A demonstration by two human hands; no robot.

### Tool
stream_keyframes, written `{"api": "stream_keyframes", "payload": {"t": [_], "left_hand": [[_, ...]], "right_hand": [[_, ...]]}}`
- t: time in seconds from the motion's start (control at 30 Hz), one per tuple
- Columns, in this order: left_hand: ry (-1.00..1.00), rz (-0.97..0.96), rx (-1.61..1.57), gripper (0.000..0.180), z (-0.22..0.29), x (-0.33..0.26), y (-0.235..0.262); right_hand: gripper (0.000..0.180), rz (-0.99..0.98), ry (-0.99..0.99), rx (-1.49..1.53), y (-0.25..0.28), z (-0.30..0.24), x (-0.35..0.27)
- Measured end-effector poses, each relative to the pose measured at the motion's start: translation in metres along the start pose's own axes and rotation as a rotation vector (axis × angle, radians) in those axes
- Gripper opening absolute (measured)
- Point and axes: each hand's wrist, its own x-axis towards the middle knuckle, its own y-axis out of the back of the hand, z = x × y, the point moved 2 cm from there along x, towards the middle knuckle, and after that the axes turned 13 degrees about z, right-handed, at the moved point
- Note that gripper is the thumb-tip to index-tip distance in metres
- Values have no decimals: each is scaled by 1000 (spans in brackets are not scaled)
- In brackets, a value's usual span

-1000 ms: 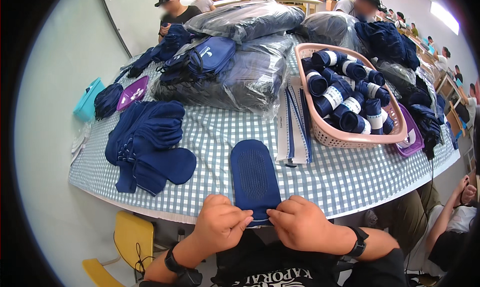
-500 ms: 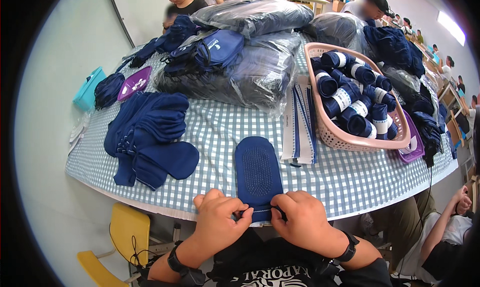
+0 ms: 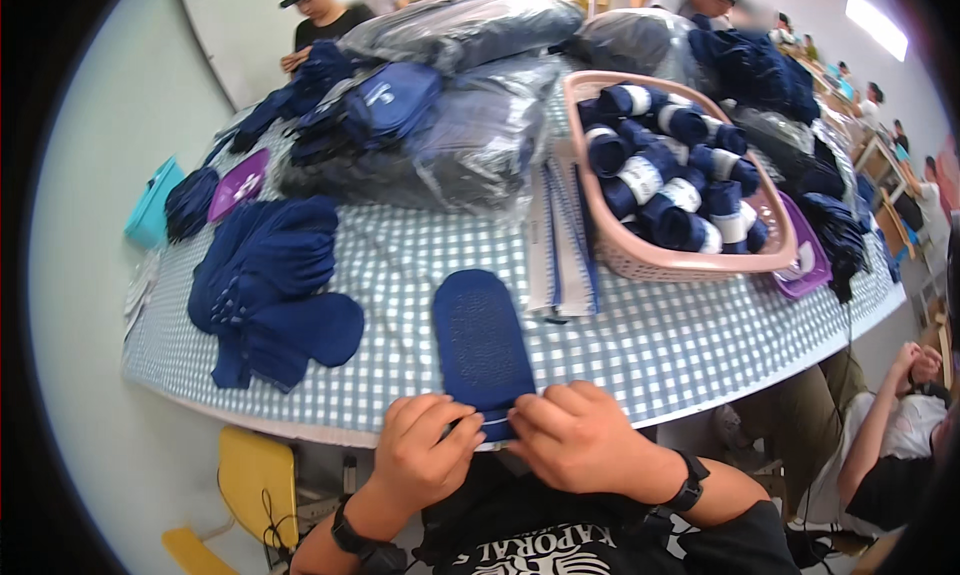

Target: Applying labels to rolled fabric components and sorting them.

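Observation:
A navy sock [image 3: 482, 335] with a dotted grip sole lies flat at the table's near edge, toe pointing away from me. My left hand [image 3: 425, 450] pinches the left corner of its cuff, thumb and fingers pressed together. At the opposite cuff corner, my right hand [image 3: 575, 437] is closed on the fabric, with its thumb mostly hidden. A light stitched line crosses the cuff between both hands. Left of the sock rests a pile of navy socks [image 3: 265, 275], loosely stacked and overlapping.
A pink basket [image 3: 690, 267] of rolled navy socks with white bands stands right. Beside it lie white-and-blue paper strips [image 3: 545, 255]. Plastic-wrapped bundles [image 3: 450, 155], a navy pouch [image 3: 395, 100], purple trays [image 3: 240, 185] and a teal bin [image 3: 152, 205] sit farther back. Other people work around.
My view has turned slightly, so the table's things appear farther left. Both hands stay at the sock's cuff, and the right hand's fingers have curled closer together over its corner.

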Motion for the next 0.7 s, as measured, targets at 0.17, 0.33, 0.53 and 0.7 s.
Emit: {"api": "stream_keyframes", "payload": {"t": [0.17,0.33,0.53,0.7], "left_hand": [[-40,10,48,35,6,-8,-2],[-119,33,16,30,14,-9,3],[-119,71,47,27,20,-10,3],[-139,69,112,28,19,-17,0]], "right_hand": [[29,51,-35,14,-2,-6,-12],[26,201,-36,-39,-13,-16,-26],[26,276,-78,-29,-18,-19,-30],[22,335,-16,-25,-13,-18,-30]]}}
